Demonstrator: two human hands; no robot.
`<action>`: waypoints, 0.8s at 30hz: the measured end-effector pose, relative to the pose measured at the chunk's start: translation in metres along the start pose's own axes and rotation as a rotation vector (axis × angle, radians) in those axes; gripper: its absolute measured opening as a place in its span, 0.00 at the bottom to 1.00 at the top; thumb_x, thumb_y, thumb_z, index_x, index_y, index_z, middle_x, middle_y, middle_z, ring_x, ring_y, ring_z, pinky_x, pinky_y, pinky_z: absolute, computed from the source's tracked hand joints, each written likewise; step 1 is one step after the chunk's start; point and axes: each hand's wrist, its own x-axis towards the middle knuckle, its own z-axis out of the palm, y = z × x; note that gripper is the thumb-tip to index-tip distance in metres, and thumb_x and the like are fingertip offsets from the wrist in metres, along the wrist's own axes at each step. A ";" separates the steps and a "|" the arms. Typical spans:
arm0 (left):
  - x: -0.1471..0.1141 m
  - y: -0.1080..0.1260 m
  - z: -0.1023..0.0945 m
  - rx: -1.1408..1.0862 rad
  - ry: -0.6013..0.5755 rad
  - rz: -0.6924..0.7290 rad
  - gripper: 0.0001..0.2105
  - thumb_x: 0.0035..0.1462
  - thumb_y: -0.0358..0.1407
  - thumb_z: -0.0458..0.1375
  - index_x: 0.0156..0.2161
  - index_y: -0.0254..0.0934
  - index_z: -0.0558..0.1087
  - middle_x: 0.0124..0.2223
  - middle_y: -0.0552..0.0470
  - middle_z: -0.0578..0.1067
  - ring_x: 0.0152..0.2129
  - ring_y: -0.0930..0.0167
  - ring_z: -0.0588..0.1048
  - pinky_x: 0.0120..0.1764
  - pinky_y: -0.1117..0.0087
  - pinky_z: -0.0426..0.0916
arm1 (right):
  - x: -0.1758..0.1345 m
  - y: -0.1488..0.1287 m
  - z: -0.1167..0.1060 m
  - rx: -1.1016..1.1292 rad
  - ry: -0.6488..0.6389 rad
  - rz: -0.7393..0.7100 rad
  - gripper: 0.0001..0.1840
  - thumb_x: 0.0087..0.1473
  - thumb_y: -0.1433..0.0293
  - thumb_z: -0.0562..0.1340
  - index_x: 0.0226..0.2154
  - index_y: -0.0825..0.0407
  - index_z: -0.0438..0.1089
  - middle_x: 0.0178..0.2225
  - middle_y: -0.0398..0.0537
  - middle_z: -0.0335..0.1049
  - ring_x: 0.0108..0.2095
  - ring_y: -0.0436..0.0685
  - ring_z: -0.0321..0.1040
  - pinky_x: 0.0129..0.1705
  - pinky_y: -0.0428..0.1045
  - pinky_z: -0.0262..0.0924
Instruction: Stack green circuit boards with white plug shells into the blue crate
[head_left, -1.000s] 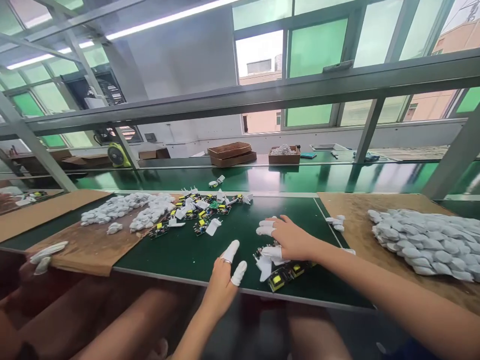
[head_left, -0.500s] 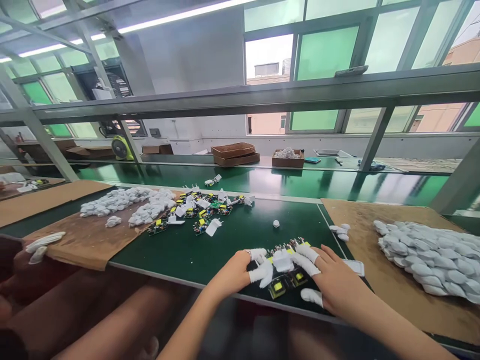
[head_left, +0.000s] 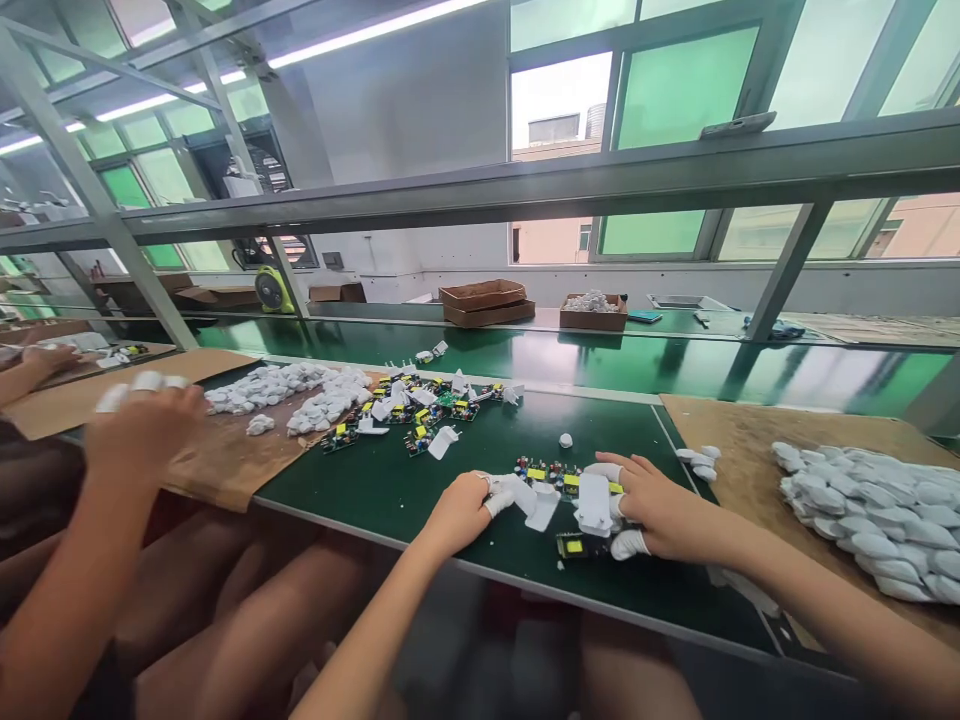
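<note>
White shells (head_left: 594, 503) fill both curled hands, left hand (head_left: 463, 510) and right hand (head_left: 660, 507), near the mat's (head_left: 390, 495) front edge.

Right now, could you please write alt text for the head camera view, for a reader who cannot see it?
A person's left hand and right hand, fingertips in white cots, each hold a white plastic shell over small circuit boards on a green worktable. More boards and shells lie farther back, white parts are heaped on cardboard at right, and a co-worker's blurred hand is at left.
</note>
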 end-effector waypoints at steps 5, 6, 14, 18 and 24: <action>0.000 -0.010 0.003 -0.174 0.078 -0.047 0.14 0.55 0.42 0.49 0.36 0.31 0.68 0.39 0.48 0.70 0.39 0.70 0.68 0.44 0.62 0.62 | 0.022 0.018 -0.012 0.118 -0.179 -0.086 0.07 0.45 0.69 0.62 0.28 0.56 0.70 0.50 0.55 0.53 0.55 0.62 0.44 0.52 0.55 0.53; 0.000 -0.013 0.004 -0.206 0.109 -0.069 0.14 0.55 0.41 0.50 0.38 0.31 0.68 0.41 0.47 0.70 0.40 0.70 0.67 0.46 0.62 0.61 | 0.026 0.020 -0.014 0.086 -0.181 -0.094 0.08 0.45 0.68 0.61 0.29 0.56 0.71 0.50 0.56 0.53 0.56 0.62 0.44 0.52 0.57 0.51; 0.004 -0.016 0.009 -0.302 0.184 -0.046 0.21 0.54 0.42 0.48 0.49 0.29 0.61 0.51 0.42 0.63 0.49 0.68 0.61 0.53 0.61 0.52 | 0.026 0.018 -0.025 -0.034 -0.221 -0.082 0.14 0.45 0.68 0.61 0.33 0.62 0.70 0.44 0.68 0.58 0.57 0.69 0.36 0.51 0.71 0.37; 0.005 0.005 0.006 -0.240 -0.003 0.114 0.19 0.51 0.43 0.51 0.47 0.34 0.65 0.48 0.47 0.66 0.42 0.71 0.66 0.49 0.66 0.58 | 0.022 0.019 -0.024 -0.068 -0.289 -0.087 0.11 0.42 0.69 0.63 0.30 0.61 0.70 0.42 0.64 0.60 0.58 0.68 0.33 0.50 0.71 0.40; -0.003 0.026 0.012 -0.074 -0.012 0.037 0.19 0.51 0.39 0.49 0.48 0.34 0.65 0.45 0.45 0.66 0.42 0.65 0.64 0.47 0.64 0.59 | 0.022 0.017 -0.029 -0.112 -0.236 -0.067 0.06 0.42 0.77 0.61 0.29 0.57 0.70 0.43 0.59 0.61 0.57 0.64 0.39 0.52 0.69 0.42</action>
